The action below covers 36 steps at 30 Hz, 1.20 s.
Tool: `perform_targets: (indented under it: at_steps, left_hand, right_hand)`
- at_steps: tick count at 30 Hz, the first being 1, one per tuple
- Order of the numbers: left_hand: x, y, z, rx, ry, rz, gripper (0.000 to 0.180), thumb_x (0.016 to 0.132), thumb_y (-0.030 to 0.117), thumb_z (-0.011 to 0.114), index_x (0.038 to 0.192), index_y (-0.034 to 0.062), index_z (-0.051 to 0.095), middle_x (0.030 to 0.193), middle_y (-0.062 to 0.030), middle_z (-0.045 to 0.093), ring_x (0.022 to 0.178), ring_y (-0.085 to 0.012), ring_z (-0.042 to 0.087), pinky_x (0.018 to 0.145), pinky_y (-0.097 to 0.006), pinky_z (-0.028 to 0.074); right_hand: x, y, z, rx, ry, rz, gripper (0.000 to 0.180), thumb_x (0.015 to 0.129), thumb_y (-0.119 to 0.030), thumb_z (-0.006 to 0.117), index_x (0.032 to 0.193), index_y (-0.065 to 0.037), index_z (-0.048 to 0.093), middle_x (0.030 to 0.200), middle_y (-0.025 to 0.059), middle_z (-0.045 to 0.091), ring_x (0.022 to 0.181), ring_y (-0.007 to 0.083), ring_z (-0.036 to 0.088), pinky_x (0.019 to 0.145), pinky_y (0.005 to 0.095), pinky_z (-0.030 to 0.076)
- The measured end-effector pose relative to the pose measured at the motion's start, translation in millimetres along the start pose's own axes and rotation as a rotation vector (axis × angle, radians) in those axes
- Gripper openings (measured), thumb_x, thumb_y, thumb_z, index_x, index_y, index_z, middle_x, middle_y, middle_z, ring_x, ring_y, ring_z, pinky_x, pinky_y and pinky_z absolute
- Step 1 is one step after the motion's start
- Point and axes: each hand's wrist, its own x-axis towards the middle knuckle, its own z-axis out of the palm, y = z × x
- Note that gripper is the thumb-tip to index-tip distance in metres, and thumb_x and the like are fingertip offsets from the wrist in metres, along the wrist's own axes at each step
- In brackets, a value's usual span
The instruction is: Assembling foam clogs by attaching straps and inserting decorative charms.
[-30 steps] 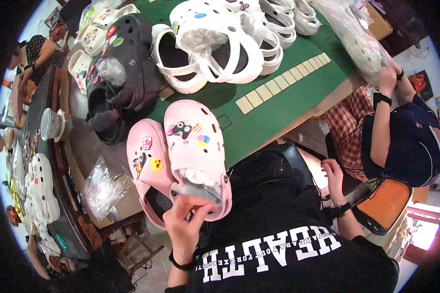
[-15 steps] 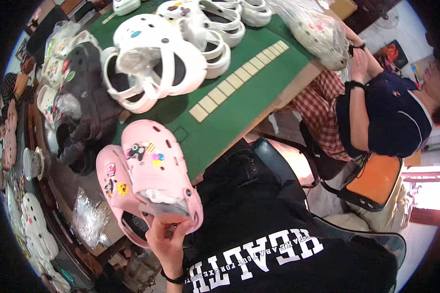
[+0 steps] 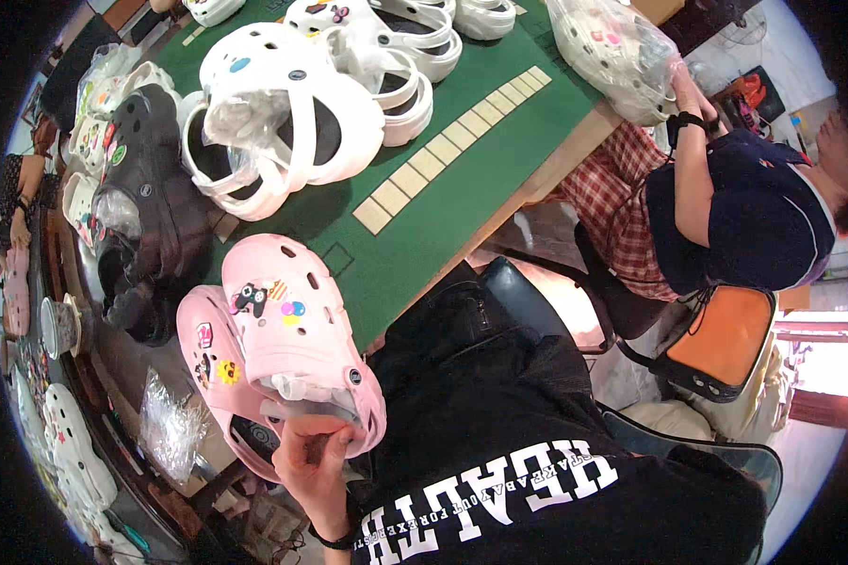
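Note:
My left hand comes up from the lower edge, a black band on its wrist. Its fingers and thumb are closed at the heel end of a pair of pink clogs, tilted in front of me beside the table edge. The nearer clog carries a game-controller charm and other colourful charms, with clear plastic stuffed in its opening. Partly behind it, the second pink clog bears a yellow flower charm. Just which part the fingers pinch is partly hidden. My right hand does not show.
White clogs and black clogs crowd the green table, which has a row of pale squares. Crumpled clear plastic lies at left. At right a person holds a bagged white clog near an orange-seated chair.
The pink clogs and my left hand have shifted slightly left in the picture. The bagged clog and the other person's hands have moved up slightly.

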Motion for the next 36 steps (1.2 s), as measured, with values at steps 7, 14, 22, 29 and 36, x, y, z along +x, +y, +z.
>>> perform_targets:
  at_steps: [7,14,22,29,36]
  left_hand:
    - [2,1,1,-0.006,-0.025,-0.005,0.009,0.088,-0.009,0.065,0.091,-0.0046,0.059,0.082,-0.0097,0.068,0.075,-0.0145,0.069,0.071,-0.023,0.054]
    - [4,0,-1,0.005,-0.064,0.007,0.008,0.089,-0.008,0.065,0.093,-0.0045,0.058,0.083,-0.0103,0.068,0.076,-0.0162,0.070,0.072,-0.024,0.054]
    - [3,0,-3,-0.009,-0.053,0.011,0.008,0.089,-0.008,0.065,0.093,-0.0048,0.058,0.083,-0.0108,0.069,0.076,-0.0158,0.069,0.072,-0.025,0.054]
    - [2,-2,-2,-0.028,-0.034,0.003,0.008,0.087,-0.008,0.066,0.090,-0.0052,0.059,0.081,-0.0094,0.070,0.074,-0.0137,0.069,0.071,-0.023,0.054]
    - [0,-4,-2,0.008,-0.033,0.008,0.010,0.086,-0.007,0.068,0.090,-0.0041,0.060,0.080,-0.0084,0.070,0.074,-0.0126,0.069,0.070,-0.023,0.053]
  right_hand:
    - [-1,-1,2,-0.048,0.019,-0.020,0.032,0.100,-0.031,0.051,0.105,-0.005,0.068,0.082,0.0072,0.066,0.087,0.0201,0.067,0.064,0.0366,0.053]
    - [-6,5,1,-0.073,0.051,-0.059,0.032,0.100,-0.032,0.051,0.105,-0.005,0.068,0.083,0.0075,0.066,0.087,0.0204,0.067,0.064,0.0369,0.053]
    - [-3,-3,3,-0.131,0.068,-0.102,0.033,0.099,-0.032,0.051,0.105,-0.005,0.068,0.083,0.0078,0.066,0.087,0.0207,0.067,0.064,0.0372,0.053]
    - [0,-8,4,-0.182,0.081,-0.135,0.033,0.099,-0.033,0.051,0.105,-0.005,0.068,0.084,0.0081,0.066,0.087,0.0210,0.067,0.064,0.0374,0.053]
    - [-1,-4,3,-0.211,0.107,-0.169,0.033,0.099,-0.033,0.051,0.105,-0.005,0.068,0.084,0.0083,0.066,0.087,0.0213,0.067,0.064,0.0377,0.053]
